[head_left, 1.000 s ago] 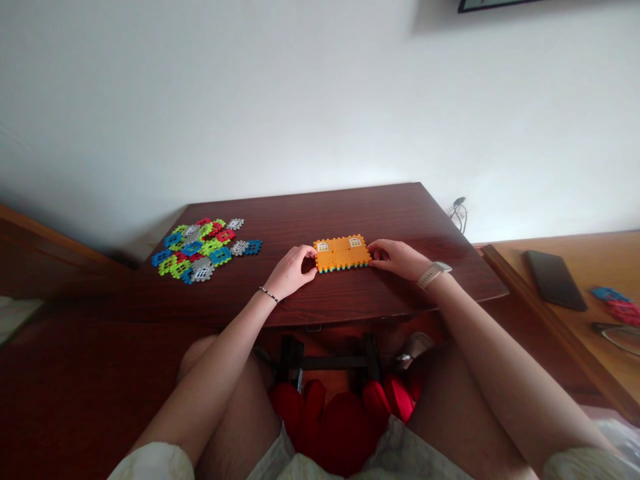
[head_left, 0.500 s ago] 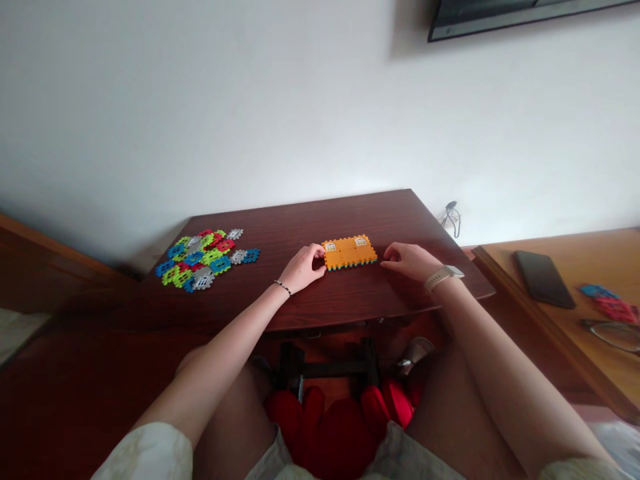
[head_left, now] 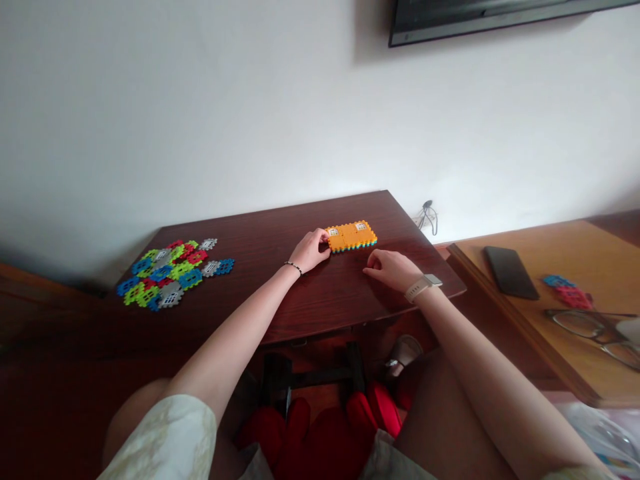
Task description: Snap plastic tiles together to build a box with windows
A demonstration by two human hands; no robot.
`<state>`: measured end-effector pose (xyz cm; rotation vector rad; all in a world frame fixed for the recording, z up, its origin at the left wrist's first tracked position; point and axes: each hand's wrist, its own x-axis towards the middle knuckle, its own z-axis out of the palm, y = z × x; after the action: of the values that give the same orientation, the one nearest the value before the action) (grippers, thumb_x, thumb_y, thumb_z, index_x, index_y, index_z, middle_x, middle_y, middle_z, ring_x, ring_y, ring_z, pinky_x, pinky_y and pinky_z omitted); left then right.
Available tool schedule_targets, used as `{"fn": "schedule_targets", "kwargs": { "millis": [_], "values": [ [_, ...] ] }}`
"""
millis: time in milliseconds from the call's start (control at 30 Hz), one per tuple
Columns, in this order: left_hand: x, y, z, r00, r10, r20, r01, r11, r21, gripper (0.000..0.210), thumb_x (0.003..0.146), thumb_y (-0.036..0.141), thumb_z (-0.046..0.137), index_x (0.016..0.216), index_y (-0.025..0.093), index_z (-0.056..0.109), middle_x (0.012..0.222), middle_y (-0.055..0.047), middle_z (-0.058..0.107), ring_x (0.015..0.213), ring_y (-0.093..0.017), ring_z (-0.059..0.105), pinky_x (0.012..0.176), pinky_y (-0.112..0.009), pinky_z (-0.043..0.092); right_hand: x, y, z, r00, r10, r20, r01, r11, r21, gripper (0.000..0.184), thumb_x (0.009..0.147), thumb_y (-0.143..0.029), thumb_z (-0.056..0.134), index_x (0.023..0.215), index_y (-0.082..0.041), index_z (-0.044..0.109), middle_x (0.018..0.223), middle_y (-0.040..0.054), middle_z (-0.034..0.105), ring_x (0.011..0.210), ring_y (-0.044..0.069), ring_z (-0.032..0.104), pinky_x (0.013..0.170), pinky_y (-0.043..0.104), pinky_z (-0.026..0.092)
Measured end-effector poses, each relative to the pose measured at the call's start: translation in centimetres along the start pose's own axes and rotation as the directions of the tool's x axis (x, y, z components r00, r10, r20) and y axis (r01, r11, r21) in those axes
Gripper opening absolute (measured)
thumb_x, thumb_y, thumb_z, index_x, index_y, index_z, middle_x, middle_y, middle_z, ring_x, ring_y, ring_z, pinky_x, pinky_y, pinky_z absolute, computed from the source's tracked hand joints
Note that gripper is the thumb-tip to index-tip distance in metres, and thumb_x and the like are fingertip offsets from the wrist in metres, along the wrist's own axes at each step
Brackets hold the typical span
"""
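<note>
An orange panel of joined interlocking plastic tiles (head_left: 353, 236) lies flat on the dark wooden table (head_left: 270, 247). It has a toothed rim, two white window pieces, and a blue-green layer showing beneath. My left hand (head_left: 310, 250) pinches the panel's left end between thumb and fingers. Just in front of its right part, my right hand (head_left: 395, 271) is loosely closed, apart from the panel, with nothing visible in it. On the table's left lies a loose pile of interlocking tiles (head_left: 165, 270) in blue, green, red and grey.
At the right stands a lighter wooden surface (head_left: 590, 253) with a dark phone or tablet (head_left: 510, 271), red and blue tiles (head_left: 569, 292) and glasses (head_left: 580, 325). Behind the table is the wall (head_left: 250, 120), with a screen (head_left: 490, 20) above. A cable (head_left: 427, 217) hangs beyond the table's right edge.
The view has turned to the right. The orange panel, with my left hand on it, has shifted toward the back and right of the table. My right hand is now nearer the table's front edge.
</note>
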<state>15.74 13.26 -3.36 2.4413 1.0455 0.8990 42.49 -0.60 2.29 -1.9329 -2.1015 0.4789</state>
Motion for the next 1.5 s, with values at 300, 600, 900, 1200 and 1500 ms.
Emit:
{"fn": "schedule_targets", "kwargs": {
  "millis": [300,600,900,1200,1500],
  "values": [
    [3.6,-0.2,2.2,1.000,0.025,0.013,-0.025,0.999,-0.020,0.032,0.087,0.013,0.077,0.112,0.024,0.060,0.114,-0.008,0.074,0.110,-0.027,0.072,0.103,-0.046,0.060,-0.4,-0.4,0.1,1.000,-0.004,-0.009,0.004,1.000,-0.006,0.014,0.100,-0.037,0.077,0.097,-0.024,0.071,0.097,0.0025,0.079,0.085,0.020,0.071,0.067,0.031,0.040],
    [3.0,-0.4,1.6,1.000,0.015,0.026,-0.012,0.995,-0.104,0.040,0.086,0.018,0.084,0.119,0.024,0.060,0.122,-0.010,0.074,0.116,-0.026,0.072,0.107,-0.047,0.059,-0.5,-0.6,0.2,0.999,-0.029,-0.017,0.029,0.999,0.032,0.014,0.098,-0.035,0.078,0.095,-0.024,0.069,0.096,0.0023,0.080,0.085,0.021,0.072,0.068,0.030,0.042],
    [-6.1,0.2,-5.9,0.999,0.006,0.047,-0.013,0.989,0.144,0.022,0.097,0.019,0.072,0.117,0.024,0.065,0.119,-0.008,0.073,0.116,-0.029,0.068,0.107,-0.048,0.057,0.0,-4.6,2.2,0.977,-0.213,-0.026,0.214,0.974,0.077,0.012,0.102,-0.032,0.071,0.112,-0.025,0.074,0.093,0.0016,0.078,0.081,0.020,0.070,0.071,0.029,0.046],
    [-15.6,0.8,-11.4,0.999,-0.034,-0.011,0.036,0.985,0.171,0.015,0.103,0.020,0.065,0.116,0.025,0.070,0.131,-0.009,0.072,0.126,-0.029,0.066,0.116,-0.052,0.055,1.9,-8.5,7.2,0.827,-0.530,-0.188,0.545,0.838,0.032,0.029,0.107,-0.031,0.060,0.133,-0.024,0.071,0.141,0.0140,0.067,0.135,0.031,0.062,0.120,0.049,0.049],
    [-17.6,0.6,-13.0,0.997,-0.018,0.071,0.005,0.984,0.176,0.022,0.102,0.024,0.069,0.124,0.028,0.072,0.142,-0.010,0.069,0.136,-0.032,0.064,0.121,-0.055,0.053,2.5,-8.6,7.4,0.837,-0.523,-0.164,0.530,0.848,0.003,0.037,0.108,-0.038,0.058,0.139,-0.025,0.072,0.149,0.0146,0.067,0.141,0.033,0.062,0.125,0.055,0.048]
  ]
}}
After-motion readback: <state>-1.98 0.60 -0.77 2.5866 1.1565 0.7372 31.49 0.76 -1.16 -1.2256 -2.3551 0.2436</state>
